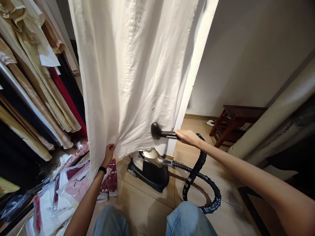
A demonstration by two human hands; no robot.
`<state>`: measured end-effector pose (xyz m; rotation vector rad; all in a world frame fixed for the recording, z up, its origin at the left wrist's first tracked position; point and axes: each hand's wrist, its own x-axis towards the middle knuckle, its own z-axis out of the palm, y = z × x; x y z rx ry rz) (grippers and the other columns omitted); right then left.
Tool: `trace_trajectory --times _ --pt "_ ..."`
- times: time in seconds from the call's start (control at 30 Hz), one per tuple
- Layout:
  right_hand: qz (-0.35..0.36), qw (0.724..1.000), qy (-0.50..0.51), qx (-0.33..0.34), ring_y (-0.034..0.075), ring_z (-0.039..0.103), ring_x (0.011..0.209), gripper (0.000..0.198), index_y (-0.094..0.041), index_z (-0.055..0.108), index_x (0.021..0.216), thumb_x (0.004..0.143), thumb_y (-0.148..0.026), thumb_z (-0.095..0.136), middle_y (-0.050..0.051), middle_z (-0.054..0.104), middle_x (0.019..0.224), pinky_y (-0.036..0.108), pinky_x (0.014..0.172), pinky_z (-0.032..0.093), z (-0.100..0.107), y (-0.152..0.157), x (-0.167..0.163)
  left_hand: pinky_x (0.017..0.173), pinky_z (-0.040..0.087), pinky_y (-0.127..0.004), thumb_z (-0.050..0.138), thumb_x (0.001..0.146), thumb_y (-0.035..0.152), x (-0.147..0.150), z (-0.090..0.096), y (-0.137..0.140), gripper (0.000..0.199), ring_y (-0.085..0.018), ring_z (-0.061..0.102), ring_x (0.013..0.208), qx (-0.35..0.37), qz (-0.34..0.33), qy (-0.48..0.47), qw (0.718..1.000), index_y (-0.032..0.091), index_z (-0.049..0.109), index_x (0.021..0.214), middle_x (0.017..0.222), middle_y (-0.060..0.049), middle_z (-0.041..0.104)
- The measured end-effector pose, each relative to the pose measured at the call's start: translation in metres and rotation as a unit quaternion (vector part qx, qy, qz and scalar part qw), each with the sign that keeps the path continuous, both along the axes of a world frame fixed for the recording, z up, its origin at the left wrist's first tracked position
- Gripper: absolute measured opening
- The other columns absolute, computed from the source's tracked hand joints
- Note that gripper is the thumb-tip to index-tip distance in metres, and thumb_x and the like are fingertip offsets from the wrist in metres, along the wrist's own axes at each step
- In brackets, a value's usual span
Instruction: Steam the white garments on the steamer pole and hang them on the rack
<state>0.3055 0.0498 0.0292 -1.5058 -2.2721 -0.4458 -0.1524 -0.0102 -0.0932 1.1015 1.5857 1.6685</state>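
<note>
A long off-white garment (147,78) hangs in front of me, lightly creased toward its lower hem. My left hand (109,151) pinches its fabric near the bottom left edge and draws the cloth taut. In my right hand (187,136) is the black handle of a garment steamer head (156,130), its round face against or very close to the cloth near the lower right. From the handle a black-sleeved hose (214,193) loops over the floor to the steamer base (149,172), whose top is partly covered by the hem.
Several garments (36,82) hang on the left, above plastic-wrapped packages (71,186) on the floor. A white board edge (194,75) stands behind the cloth. To the right are a dark red wooden stool (236,114) and a beige curtain-like cloth (275,111). My knees are close below.
</note>
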Motion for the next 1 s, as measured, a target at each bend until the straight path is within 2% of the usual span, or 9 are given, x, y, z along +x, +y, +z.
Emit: trace_trajectory --times 0.17,0.43,0.67,0.87,1.0 --pt "-0.016 0.999 -0.030 -0.024 0.022 0.054 0.077 0.011 -0.016 0.050 0.095 0.086 -0.020 0.054 0.020 0.062 0.099 0.029 0.057 0.021 0.010 0.008 0.018 0.087 0.046 -0.040 0.069 0.069 0.018 0.000 0.001 -0.002 0.010 -0.024 0.062 0.084 -0.007 0.002 0.007 1.000 0.014 0.065 0.077 0.083 -0.010 0.068" --pt "0.069 0.984 -0.097 -0.133 0.016 0.053 0.068 0.014 -0.021 0.053 0.085 0.079 -0.009 0.057 0.008 0.064 0.090 0.029 0.058 0.024 -0.018 -0.007 0.012 0.091 0.046 -0.040 0.065 0.070 0.014 -0.002 0.001 0.002 0.010 -0.023 0.062 0.088 -0.012 0.014 0.022 1.000 0.013 0.064 0.080 0.086 -0.010 0.068" --pt "0.009 0.991 -0.081 -0.106 0.018 0.053 0.067 0.012 -0.019 0.050 0.095 0.084 -0.016 0.055 0.012 0.064 0.096 0.028 0.056 0.022 -0.009 0.001 0.017 0.090 0.047 -0.042 0.068 0.069 0.021 -0.005 0.002 0.002 0.013 -0.025 0.062 0.089 -0.016 0.014 0.035 0.999 0.013 0.064 0.078 0.088 -0.012 0.068" --pt "0.039 0.984 -0.113 -0.134 0.016 0.055 0.068 0.015 -0.020 0.055 0.093 0.080 -0.012 0.059 0.009 0.065 0.093 0.028 0.058 0.025 -0.019 -0.006 0.025 0.088 0.050 -0.042 0.071 0.067 0.026 -0.005 -0.001 0.005 0.012 -0.027 0.063 0.088 -0.009 0.015 0.038 0.999 0.021 0.063 0.073 0.084 -0.009 0.070" --pt "-0.005 0.989 -0.109 -0.103 0.019 0.058 0.073 0.015 -0.017 0.053 0.098 0.083 -0.016 0.055 0.013 0.065 0.097 0.028 0.056 0.023 -0.017 0.000 0.027 0.089 0.050 -0.043 0.071 0.067 0.028 -0.005 -0.005 0.006 0.012 -0.028 0.063 0.089 -0.007 0.011 0.041 0.999 0.021 0.063 0.073 0.084 -0.010 0.070"
